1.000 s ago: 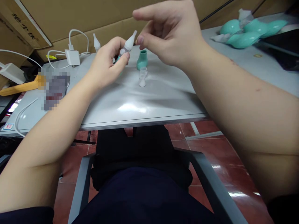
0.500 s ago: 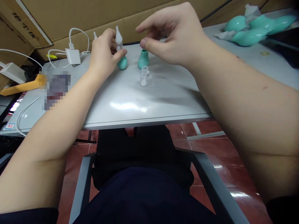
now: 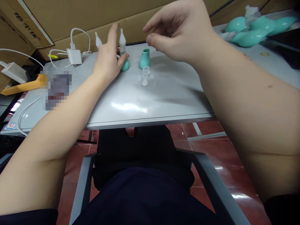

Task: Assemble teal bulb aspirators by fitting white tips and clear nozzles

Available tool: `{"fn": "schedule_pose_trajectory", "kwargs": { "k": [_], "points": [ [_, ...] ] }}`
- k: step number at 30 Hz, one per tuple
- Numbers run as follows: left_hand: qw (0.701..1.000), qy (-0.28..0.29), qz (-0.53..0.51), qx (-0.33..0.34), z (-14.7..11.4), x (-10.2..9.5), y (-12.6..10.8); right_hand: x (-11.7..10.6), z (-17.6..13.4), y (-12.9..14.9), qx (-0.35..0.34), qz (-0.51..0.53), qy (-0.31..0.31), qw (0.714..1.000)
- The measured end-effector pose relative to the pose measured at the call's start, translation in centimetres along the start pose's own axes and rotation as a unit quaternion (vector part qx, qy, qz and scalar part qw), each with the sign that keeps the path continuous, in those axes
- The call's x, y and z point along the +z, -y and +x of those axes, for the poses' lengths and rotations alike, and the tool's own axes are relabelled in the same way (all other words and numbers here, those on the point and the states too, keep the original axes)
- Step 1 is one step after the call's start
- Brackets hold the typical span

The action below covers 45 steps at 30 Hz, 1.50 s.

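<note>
My left hand [image 3: 108,57] is open beside a nasal aspirator [image 3: 122,40] with a white tip and a teal bulb, standing upright on the table. The forefinger points up and the thumb lies in front of the bulb; whether it touches is unclear. Behind this hand, the white tip of a second nasal aspirator [image 3: 97,41] shows, its lower part hidden. My right hand [image 3: 179,29] hovers above the table, thumb and forefinger apart and nothing visible between them. Below and left of it stands an open-topped teal bulb [image 3: 144,59], with a clear plastic connector [image 3: 145,76] just in front.
Several teal bulb-shaped pieces [image 3: 253,32] with clear plastic lie at the back right. On the left are a white charger [image 3: 74,56] with cables, a yellow object [image 3: 25,87] and a blurred-out item [image 3: 58,89]. A cardboard wall [image 3: 93,15] closes the back.
My left hand has loosened from the nasal aspirator, its forefinger lifting away. That aspirator now stands slightly farther right and more upright. My right hand has shifted slightly right and up.
</note>
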<state>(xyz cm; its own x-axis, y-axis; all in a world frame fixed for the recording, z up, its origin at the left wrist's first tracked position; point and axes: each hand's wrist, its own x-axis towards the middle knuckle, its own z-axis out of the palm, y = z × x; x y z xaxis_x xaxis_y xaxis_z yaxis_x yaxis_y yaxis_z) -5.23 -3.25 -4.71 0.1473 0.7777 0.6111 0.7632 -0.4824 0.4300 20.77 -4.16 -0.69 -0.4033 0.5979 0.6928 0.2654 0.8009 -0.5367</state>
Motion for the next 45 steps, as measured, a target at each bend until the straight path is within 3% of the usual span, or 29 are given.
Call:
{"fn": "schedule_pose_trajectory", "kwargs": {
  "k": [6,10,12,14,17,21,25,33,36,40,43,45],
  "points": [
    [0.990,-0.029,-0.029,0.133,-1.9,-2.3,-1.6,-1.6,-0.6,3.6,0.052,0.033,0.042,0.997],
    [0.954,-0.038,-0.063,0.291,-2.8,-3.3,-3.2,-2.9,-0.4,4.0,0.146,-0.069,0.200,0.966],
    [0.947,0.027,-0.067,0.313,-3.1,-2.9,-3.7,-3.4,-0.1,3.2,0.169,-0.117,0.298,0.932],
    [0.945,0.109,-0.066,0.301,-3.3,-2.3,-3.9,-3.5,0.1,2.2,0.184,-0.140,0.366,0.902],
    [0.939,0.200,-0.067,0.272,-3.7,-1.7,-3.9,-3.4,0.3,1.1,0.205,-0.149,0.399,0.881],
    [0.928,0.254,-0.058,0.265,-3.9,-1.8,-3.9,-3.0,0.2,0.8,0.220,-0.152,0.423,0.866],
    [0.938,0.258,-0.047,0.229,-3.7,-2.0,-4.1,-2.3,0.2,0.0,0.235,-0.154,0.438,0.854],
    [0.953,0.270,-0.028,0.138,-3.5,-2.5,-4.3,-2.2,-0.1,-2.1,0.198,-0.122,0.430,0.872],
    [0.953,0.274,-0.048,0.117,-3.6,-2.8,-4.3,-2.2,-0.1,-2.2,0.205,-0.129,0.426,0.872],
    [0.952,0.271,-0.125,0.060,-3.7,-2.9,-4.1,-2.3,-0.1,-1.5,0.149,-0.123,0.429,0.882],
    [0.953,0.244,-0.179,0.009,-3.8,-2.9,-4.0,-2.5,-0.1,0.3,0.157,-0.112,0.387,0.902],
    [0.955,0.215,-0.203,-0.013,-3.7,-3.0,-3.9,-2.5,-0.3,1.5,0.164,-0.056,0.311,0.934]
  ]
}}
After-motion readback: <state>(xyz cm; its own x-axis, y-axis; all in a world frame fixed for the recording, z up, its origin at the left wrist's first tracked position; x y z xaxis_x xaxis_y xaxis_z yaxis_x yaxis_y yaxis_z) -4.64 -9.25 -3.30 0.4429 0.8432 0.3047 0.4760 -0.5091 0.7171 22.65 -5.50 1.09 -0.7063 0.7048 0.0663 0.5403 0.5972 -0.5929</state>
